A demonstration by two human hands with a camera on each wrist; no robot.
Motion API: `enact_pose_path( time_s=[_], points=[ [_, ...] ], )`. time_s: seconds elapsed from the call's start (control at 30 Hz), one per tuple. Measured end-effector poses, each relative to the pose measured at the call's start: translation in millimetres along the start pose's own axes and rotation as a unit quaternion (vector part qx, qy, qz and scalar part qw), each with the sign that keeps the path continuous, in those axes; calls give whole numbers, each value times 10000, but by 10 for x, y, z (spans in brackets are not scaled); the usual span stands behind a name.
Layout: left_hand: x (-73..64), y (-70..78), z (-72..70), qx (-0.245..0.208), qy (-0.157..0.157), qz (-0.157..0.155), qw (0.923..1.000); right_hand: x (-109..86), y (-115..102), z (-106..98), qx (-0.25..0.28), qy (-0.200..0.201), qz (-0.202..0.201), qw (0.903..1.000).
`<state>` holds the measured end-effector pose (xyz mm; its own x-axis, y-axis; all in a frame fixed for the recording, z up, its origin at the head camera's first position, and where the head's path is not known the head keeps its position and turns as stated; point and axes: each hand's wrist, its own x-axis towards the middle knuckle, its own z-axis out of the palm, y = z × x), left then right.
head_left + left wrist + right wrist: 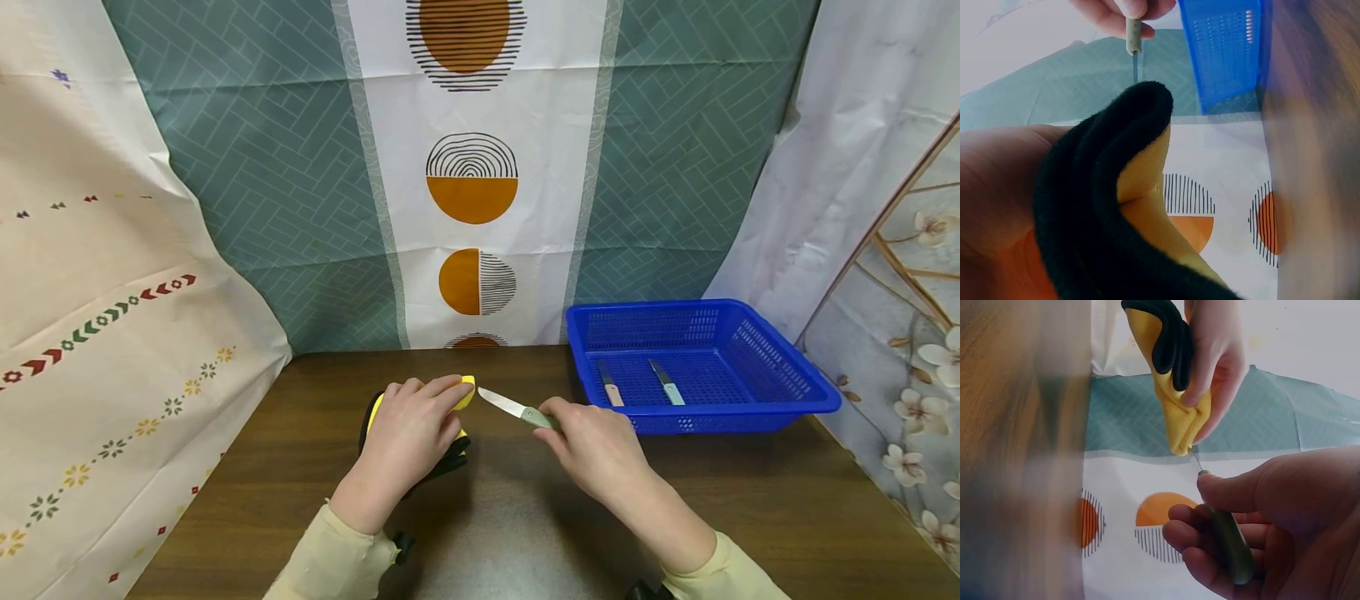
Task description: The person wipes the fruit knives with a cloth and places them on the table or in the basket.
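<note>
My left hand (411, 429) grips a folded yellow cloth with black edging (467, 395). In the left wrist view its thick dark border (1075, 187) fills the middle and hides part of the knife blade. My right hand (596, 442) holds a small knife (504, 404) by its pale green handle, the blade pointing left toward the cloth. The right wrist view shows fingers curled round the knife handle (1232, 547), with the blade close to the yellow end of the cloth (1180, 425). Whether blade and cloth touch, I cannot tell.
A blue plastic basket (720, 410) stands at the back right of the brown wooden table (517, 533). Inside it lie a pink-handled knife (612, 393) and a light-blue-handled knife (671, 392). Patterned curtains (262, 167) hang behind and on both sides.
</note>
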<state>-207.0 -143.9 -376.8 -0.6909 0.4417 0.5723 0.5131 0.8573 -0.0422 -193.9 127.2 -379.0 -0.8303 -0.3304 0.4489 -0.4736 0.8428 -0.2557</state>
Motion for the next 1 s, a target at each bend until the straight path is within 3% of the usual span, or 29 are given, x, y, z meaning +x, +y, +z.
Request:
enact_pose_path(
  time_s=[0.53,0.8,1.0],
  points=[
    [10,21,17,-90,-24,-41,9999,34,99,-168,-59,52,316,9995],
    [21,2,-42,-33,-91,-66,9999,31,308,-346,-289,389,290,9984],
    [6,-4,-35,-25,-172,-44,9998,9,506,-459,-402,313,523,9973]
  ],
)
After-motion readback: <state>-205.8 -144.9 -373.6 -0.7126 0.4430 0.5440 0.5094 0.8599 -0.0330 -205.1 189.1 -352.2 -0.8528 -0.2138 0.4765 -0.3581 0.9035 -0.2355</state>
